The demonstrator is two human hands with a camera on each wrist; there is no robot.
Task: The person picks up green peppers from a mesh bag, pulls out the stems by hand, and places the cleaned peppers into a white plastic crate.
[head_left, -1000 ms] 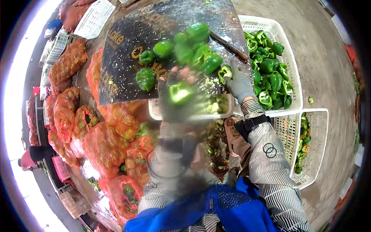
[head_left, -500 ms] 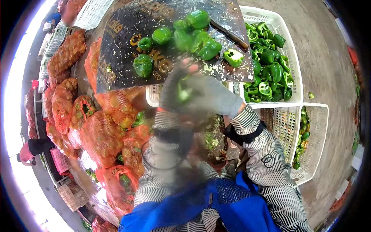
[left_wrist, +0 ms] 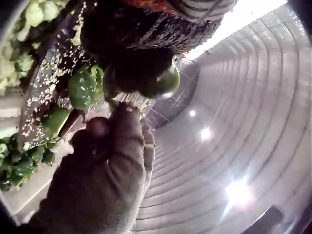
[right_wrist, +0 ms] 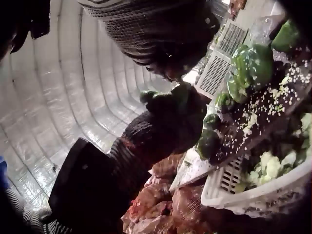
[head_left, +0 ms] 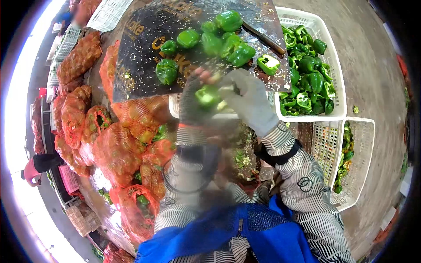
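We are gripping a cut green pepper (head_left: 206, 97) in our left hand (head_left: 190, 100), gloved fingers curling round it at the near edge of the black board (head_left: 140, 74). We are holding our right hand (head_left: 252, 103) close beside it, fingers bending inward; whether they are pinching anything, we cannot tell. A small white basket (head_left: 174, 106) is showing under that edge, a large white crate (head_left: 340, 83) is bordering our right, and a knife (head_left: 263, 39) is lying beyond the peppers.
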